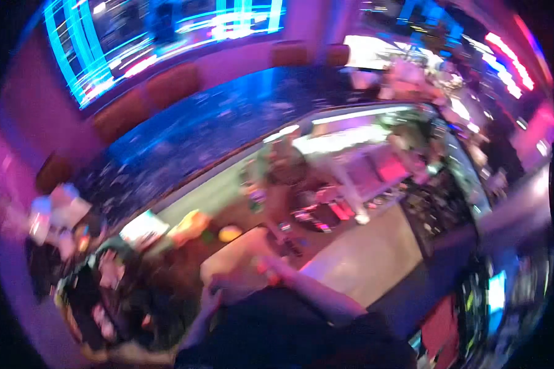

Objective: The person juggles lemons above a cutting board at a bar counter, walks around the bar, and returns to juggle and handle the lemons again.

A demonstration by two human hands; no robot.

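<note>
Motion smears the whole view. My right hand (272,269) reaches over a pale board or tray (231,253) in front of me. A small reddish spot shows at its fingers, too blurred to name. Closer to my body, my left hand (210,297) is low beside the near edge of that board. Its fingers are smeared, and I cannot make out whether it holds anything. Just beyond the board lie a round yellow thing (230,234) and a crumpled yellow-orange thing (194,225).
A long counter (366,258) curves to the right. A pinkish rack or bin (375,172) stands on it. A person in dark clothing (114,301) is close at my left. Past the counter is a blue-lit floor (209,117). A lit screen (497,292) glows at right.
</note>
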